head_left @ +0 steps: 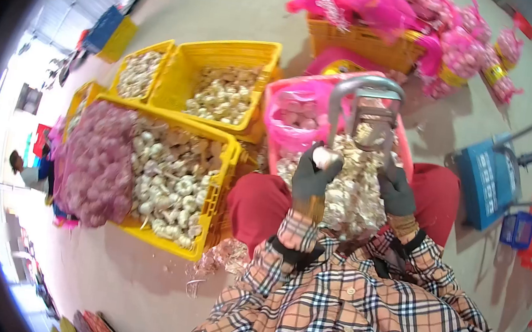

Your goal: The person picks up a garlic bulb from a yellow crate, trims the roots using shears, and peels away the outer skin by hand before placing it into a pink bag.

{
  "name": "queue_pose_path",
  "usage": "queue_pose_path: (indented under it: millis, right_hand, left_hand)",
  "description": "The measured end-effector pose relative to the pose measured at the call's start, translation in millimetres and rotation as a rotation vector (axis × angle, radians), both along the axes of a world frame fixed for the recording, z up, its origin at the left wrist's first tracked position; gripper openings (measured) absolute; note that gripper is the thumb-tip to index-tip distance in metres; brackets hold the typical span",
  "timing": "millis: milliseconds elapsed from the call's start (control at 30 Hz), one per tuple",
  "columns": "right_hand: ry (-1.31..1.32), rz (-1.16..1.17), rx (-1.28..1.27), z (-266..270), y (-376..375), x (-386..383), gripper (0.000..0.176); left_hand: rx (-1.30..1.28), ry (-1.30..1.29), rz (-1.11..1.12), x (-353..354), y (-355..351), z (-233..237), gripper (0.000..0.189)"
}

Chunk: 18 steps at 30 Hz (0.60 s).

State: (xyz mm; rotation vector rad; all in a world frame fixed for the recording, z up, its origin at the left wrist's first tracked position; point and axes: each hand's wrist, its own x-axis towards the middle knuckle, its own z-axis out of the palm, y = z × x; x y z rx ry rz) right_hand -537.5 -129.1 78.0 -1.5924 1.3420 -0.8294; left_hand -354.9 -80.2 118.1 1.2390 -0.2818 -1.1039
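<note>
My left hand (314, 174), in a dark glove, pinches a pale garlic bulb (325, 158) between thumb and fingers. My right hand (397, 189), gloved too, is held beside the right leg of a grey metal frame (368, 86). Its fingers look curled, and what they hold, if anything, does not show. Beneath both hands is a pink crate (272, 111) between my knees, with loose garlic skins (352, 198) piled in it. A pink mesh bag of garlic (297, 112) sits at the crate's far left.
On my left stand yellow crates of garlic bulbs (179, 186), one bearing a purple net sack of garlic (98, 161). Pink net bags (462, 54) lie at the back right. A blue box (486, 179) stands on the right, near a hand-cart handle. Skins litter the floor.
</note>
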Motion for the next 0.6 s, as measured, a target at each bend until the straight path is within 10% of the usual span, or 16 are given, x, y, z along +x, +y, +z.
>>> queue_pose_path:
  millis: [167,200,367,400,467,533,600]
  right_hand:
    - [-0.017,-0.023,-0.028,-10.9,-2.3,-2.5,0.024]
    - [-0.047,-0.044,0.01,-16.7,-4.1,-7.3,0.021]
    - [-0.314,0.034,0.104,-19.1,-2.8,-2.1,0.016]
    - [-0.305,0.03,0.122,-15.9,-2.0,-3.5,0.017]
    - [-0.27,0.03,0.107,-13.5,-2.5,-4.3,0.018]
    - [-0.251,0.016,0.084,-10.7,-3.5,-3.3,0.019]
    - [-0.238,0.005,0.079,-4.8,-1.4,-2.5,0.017]
  left_hand:
    - [-0.138,-0.329,-0.009,82.4,-69.0,-71.8,0.013]
    - [0.073,0.084,-0.001,80.9,-70.4,-61.8,0.019]
    - [0.289,-0.389,-0.001,104.3,-47.5,-21.6,0.035]
    - [0.17,-1.368,0.179,136.0,-57.2,-91.6,0.037]
    - [0.402,-1.85,0.124,212.0,-27.0,-105.3,0.019]
    - [-0.122,-0.248,0.484,236.9,5.4,-39.6,0.031]
    - [-0.239,-0.198,0.525,328.1,22.2,-118.7,0.035]
